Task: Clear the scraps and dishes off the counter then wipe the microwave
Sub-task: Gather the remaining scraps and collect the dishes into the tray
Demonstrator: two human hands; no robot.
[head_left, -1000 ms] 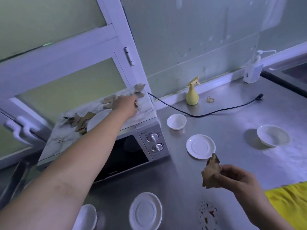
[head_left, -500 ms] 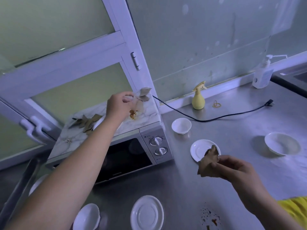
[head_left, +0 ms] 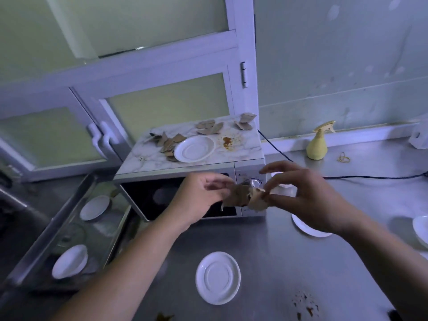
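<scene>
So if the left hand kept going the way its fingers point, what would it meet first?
The left hand points right, toward the right hand. It would first push further into the brown scraps both hands hold, then meet the right hand's fingers. Depth looks matched, though one view can't confirm it.

Brown scraps before microwave

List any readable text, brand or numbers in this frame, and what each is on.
None can be read.
Microwave: small marks on the control panel above the knob, too blurred to read; both hands cover much of the front.
Yellow spray bottle: no label visible.
White saucers: plain.
</scene>
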